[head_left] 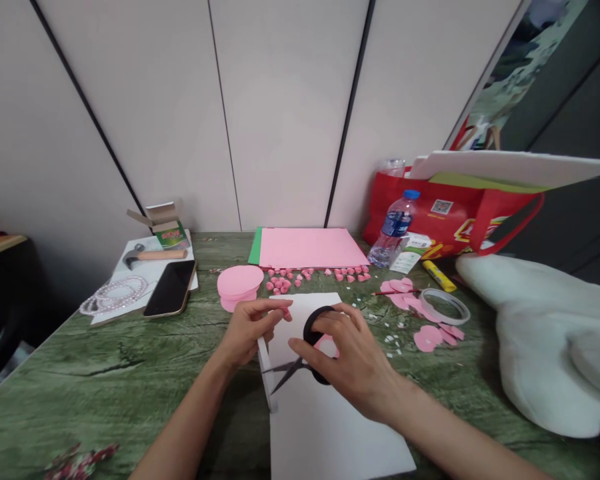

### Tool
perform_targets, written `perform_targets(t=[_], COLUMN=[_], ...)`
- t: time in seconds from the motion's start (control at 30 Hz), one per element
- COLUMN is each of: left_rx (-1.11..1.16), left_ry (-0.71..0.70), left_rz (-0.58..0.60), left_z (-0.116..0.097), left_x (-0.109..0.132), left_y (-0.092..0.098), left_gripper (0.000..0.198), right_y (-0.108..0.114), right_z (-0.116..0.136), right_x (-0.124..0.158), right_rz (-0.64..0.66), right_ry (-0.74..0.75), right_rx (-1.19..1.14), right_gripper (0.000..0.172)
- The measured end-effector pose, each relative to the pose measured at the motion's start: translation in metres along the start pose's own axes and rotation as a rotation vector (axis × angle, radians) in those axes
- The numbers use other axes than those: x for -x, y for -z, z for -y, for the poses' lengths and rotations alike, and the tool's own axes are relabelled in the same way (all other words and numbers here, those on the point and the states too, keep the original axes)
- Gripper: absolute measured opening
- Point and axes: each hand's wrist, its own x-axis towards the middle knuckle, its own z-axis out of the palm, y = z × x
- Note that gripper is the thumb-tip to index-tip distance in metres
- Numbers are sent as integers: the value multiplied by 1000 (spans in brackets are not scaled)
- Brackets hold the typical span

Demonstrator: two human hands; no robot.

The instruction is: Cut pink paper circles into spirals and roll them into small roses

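Observation:
My left hand [245,328] pinches a small pink paper rose [286,313] between thumb and fingertips. Below that hand, a narrow white strip [267,377] hangs or stands on edge; whether the fingers also hold it, I cannot tell. My right hand [359,357] has its fingers through the handles of black scissors [296,373], blades parted and pointing left near the strip. Both hands are over a white sheet [333,430]. Behind the scissors shows a pink round piece [327,345], partly covered by my right hand.
Small pink roses [283,283] lie in front of stacked pink sheets [310,248]. Pink paper discs [240,283] lie left; a tape roll [445,307], glue stick [439,275], bottle [394,227] and red bag [450,213] are right. A phone [171,288] and hammer [155,255] lie far left.

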Motion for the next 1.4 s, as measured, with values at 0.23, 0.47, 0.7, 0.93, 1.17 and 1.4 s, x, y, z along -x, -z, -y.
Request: perform_targets(t=[0.23,0.47,0.7,0.93,1.17,1.4], left_rx=[-49,-155,-139,-62,-66,-144], left_ry=[7,-25,13,22,43,11], left_rz=[31,86,48,25,21,35], left_z=[-4,0,1,1,4,4], left_x=[2,4,0,-1,-2,-1], left_y=[2,-2,4,2,2,2], left_gripper=[21,24,25,23,24,26], right_y=[14,11,16,8,6,8], right_z=[10,7,-7,-3,-2,-6], right_x=[-8,-18,-12,-2,-4,-9], right_rz=[-97,55,288,345,370,465], right_ry=[232,54,-129,-75,-90,-108], right_rx=[170,208,-235,-224,-208,-190], right_gripper=[29,33,39,36,27,25])
